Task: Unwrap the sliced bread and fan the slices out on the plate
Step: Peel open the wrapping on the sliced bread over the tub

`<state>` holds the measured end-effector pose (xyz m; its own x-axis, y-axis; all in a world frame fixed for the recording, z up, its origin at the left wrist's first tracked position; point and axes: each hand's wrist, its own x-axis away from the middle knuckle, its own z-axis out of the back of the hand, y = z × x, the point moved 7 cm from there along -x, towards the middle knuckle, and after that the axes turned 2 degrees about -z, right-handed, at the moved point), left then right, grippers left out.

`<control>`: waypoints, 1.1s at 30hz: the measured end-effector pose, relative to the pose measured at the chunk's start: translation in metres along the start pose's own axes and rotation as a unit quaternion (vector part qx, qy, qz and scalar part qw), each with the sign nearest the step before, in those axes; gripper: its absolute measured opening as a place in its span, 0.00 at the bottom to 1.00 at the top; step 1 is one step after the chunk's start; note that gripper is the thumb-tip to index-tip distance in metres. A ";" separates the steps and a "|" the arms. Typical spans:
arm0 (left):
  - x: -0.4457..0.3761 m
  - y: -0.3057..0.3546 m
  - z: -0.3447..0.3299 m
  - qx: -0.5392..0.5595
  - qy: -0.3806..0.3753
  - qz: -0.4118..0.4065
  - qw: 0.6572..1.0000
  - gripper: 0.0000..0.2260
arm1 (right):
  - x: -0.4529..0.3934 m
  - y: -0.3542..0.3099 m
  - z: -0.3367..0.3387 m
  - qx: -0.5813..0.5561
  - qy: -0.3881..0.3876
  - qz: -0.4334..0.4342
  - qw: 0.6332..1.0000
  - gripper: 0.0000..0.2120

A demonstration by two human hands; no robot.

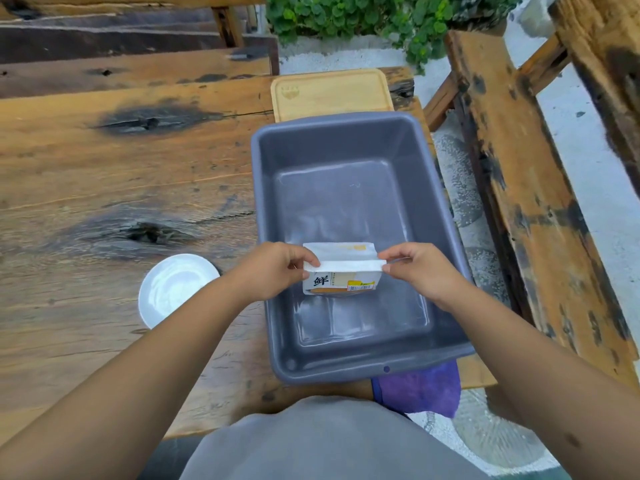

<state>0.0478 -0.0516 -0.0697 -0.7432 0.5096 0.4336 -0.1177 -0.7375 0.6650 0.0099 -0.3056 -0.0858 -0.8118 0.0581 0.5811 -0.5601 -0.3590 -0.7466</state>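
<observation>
A white bread packet (341, 270) with yellow print and a black character hangs above the grey plastic tub (360, 370). My left hand (277, 268) pinches the left end of its sealed top strip. The right end of that strip is pinched by my right hand (420, 273). The bread inside is hidden by the wrapper. A small round white plate (169, 289) rests on the wooden table left of the tub, partly covered by my left forearm.
A pale wooden cutting board (332, 93) lies beyond the tub. A purple cloth (419, 389) pokes out under the tub's near right corner. The plank table (104, 174) stretches left. A wooden bench (530, 188) stands right, green plants (363, 15) behind.
</observation>
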 end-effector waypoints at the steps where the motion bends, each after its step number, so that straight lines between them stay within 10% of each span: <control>1: 0.000 0.001 0.000 -0.012 0.003 -0.005 1.000 0.09 | 0.000 -0.002 0.001 0.016 0.001 0.007 1.000 0.11; 16: -0.011 0.014 0.012 -0.109 -0.018 -0.020 0.994 0.02 | -0.002 -0.053 -0.010 0.304 -0.058 0.230 0.923 0.09; 33: -0.011 0.017 0.021 -0.113 0.067 0.061 0.989 0.06 | -0.013 -0.050 -0.011 0.284 -0.039 0.147 0.947 0.06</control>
<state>0.0682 -0.0604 -0.0501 -0.8400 0.3579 0.4079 -0.1548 -0.8785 0.4521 0.0466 -0.2778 -0.0592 -0.8919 -0.1826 0.4137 -0.1151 -0.7931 -0.5981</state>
